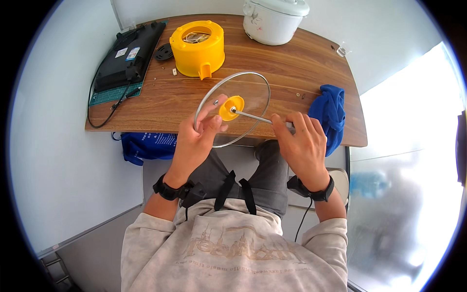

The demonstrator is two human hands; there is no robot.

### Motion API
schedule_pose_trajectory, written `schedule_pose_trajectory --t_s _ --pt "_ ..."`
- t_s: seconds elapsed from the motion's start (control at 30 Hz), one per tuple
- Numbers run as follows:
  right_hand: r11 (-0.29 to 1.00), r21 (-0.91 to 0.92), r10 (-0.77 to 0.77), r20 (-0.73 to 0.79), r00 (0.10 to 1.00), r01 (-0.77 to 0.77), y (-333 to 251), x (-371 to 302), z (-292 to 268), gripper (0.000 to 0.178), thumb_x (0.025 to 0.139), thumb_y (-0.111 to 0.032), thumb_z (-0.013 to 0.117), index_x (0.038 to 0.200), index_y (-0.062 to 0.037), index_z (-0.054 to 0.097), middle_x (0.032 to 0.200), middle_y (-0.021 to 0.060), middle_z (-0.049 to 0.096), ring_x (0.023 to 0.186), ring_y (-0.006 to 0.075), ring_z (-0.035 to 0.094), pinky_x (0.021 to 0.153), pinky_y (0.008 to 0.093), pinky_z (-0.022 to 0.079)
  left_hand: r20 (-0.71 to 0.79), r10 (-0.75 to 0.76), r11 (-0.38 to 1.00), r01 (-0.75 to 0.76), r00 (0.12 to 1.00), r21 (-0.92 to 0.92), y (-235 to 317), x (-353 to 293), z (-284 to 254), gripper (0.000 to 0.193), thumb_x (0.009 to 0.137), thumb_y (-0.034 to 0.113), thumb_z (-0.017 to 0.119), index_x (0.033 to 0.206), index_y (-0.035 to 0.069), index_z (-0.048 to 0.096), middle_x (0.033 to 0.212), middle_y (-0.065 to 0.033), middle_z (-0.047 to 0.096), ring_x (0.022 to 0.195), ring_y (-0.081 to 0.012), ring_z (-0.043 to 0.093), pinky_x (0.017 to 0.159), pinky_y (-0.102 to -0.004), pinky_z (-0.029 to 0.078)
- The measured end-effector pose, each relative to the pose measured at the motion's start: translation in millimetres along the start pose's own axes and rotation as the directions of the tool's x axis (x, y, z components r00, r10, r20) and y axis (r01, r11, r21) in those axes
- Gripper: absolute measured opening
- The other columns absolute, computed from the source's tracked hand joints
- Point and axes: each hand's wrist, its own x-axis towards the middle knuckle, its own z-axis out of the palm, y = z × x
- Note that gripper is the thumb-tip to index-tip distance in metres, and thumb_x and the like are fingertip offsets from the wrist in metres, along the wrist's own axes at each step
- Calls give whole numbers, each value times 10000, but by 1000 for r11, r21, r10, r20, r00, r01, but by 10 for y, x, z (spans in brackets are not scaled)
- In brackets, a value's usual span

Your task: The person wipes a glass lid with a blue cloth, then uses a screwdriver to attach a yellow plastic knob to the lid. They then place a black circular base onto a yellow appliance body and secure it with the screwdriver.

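My left hand (197,138) grips a round glass lid (255,90) with a metal rim, holding it tilted above the table's front edge. At the lid's middle is a yellow knob (238,103), with the left fingers around it. A screwdriver (254,117) is in my right hand (304,141), its fingers wrapped round the handle. The metal shaft points left, and its tip meets the small fastener at the knob's centre. Most of the handle is hidden by the fingers.
On the wooden table (287,68) stand a yellow round housing (187,61) with wires inside and a white lidded pot (272,27). A black flat appliance (114,68) with a cord lies on a green mat (104,96). A blue cloth (331,109) hangs over the right front edge.
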Motion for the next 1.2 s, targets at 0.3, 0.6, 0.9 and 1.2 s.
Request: schedule_pose_trajectory --t_s 0.3,0.6,0.9,1.2 --pt "1000 10 12 64 998 -13 -82 -2 -39 301 752 -59 686 1052 -58 665 915 65 560 808 203 604 748 338 468 43 44 991 -49 998 124 -6 -21 -33 411 1029 165 578 1405 6 531 1454 -179 538 1238 -260 617 938 -363 589" --pt "614 693 341 198 919 -377 -399 -146 335 57 894 -65 689 917 -14 681 773 150 590 658 324 631 548 372 477 -83 126 977 -109 989 185 -36 -16 44 407 980 51 584 1384 3 559 1336 -176 637 1150 -219 669 920 -308 559" --pt "-450 665 72 693 718 -597 -439 -125 297 261 1024 -178 574 919 40 672 721 15 614 548 69 550 535 224 434 -97 203 916 -154 974 372 -156 -31 39 423 968 56 587 1388 11 560 1373 -180 615 1182 -280 662 925 -300 545" --pt "494 753 296 326 898 -436 -368 -273 289 86 920 -125 696 944 -44 681 747 59 605 597 171 587 533 299 449 -36 -43 995 40 998 -88 -125 -74 52 400 1012 68 549 1396 -32 501 1420 -160 562 1224 -253 620 930 -352 592"
